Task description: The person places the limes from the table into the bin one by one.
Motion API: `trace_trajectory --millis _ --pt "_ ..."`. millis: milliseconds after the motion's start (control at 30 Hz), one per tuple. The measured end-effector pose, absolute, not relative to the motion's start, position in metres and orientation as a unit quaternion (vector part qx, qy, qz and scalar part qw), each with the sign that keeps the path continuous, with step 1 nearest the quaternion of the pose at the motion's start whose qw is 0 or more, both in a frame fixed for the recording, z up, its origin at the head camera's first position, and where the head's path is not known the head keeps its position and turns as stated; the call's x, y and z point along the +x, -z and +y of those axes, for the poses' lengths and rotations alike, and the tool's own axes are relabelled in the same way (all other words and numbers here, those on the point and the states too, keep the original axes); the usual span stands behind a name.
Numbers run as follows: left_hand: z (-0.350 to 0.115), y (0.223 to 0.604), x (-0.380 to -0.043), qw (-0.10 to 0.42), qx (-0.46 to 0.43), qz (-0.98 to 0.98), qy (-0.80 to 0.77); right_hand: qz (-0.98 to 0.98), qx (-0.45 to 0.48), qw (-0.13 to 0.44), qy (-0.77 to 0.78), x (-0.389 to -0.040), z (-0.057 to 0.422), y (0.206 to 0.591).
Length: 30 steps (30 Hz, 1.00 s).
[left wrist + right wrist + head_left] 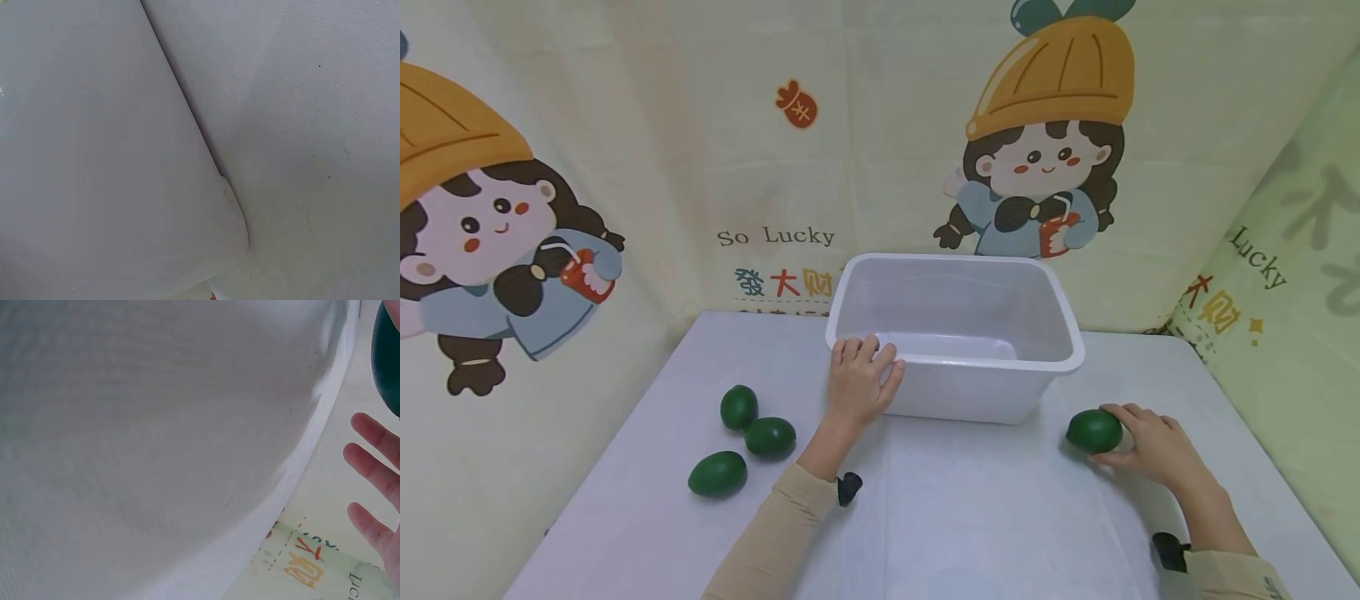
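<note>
My left hand rests on the near left part of a white plastic bin's rim, its fingers laid over the edge. In the left wrist view the bin's smooth outer wall fills the left side, and the hand itself is out of frame. To the right of the bin, my right hand pinches a dark green lime between thumb and forefinger, low over the table. The right wrist view catches part of this lime at its edge, with the other fingers spread apart below it.
Three more green limes lie at the left: one at the back, one beside it, one nearer. A white cloth covers the table. Printed curtains hang behind and at both sides.
</note>
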<state>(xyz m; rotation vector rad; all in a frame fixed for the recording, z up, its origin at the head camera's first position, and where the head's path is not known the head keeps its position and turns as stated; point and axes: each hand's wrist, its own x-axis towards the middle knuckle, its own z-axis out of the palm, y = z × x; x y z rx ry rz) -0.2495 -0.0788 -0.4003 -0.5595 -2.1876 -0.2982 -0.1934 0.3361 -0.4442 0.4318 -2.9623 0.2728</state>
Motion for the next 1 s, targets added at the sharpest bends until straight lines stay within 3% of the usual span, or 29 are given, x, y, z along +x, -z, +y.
trace_trajectory --millis 1000 --pt "-0.077 0.404 -0.245 0.429 -0.221 -0.868 0.115 -0.978 0.149 0.13 -0.073 -0.191 0.338 0.426"
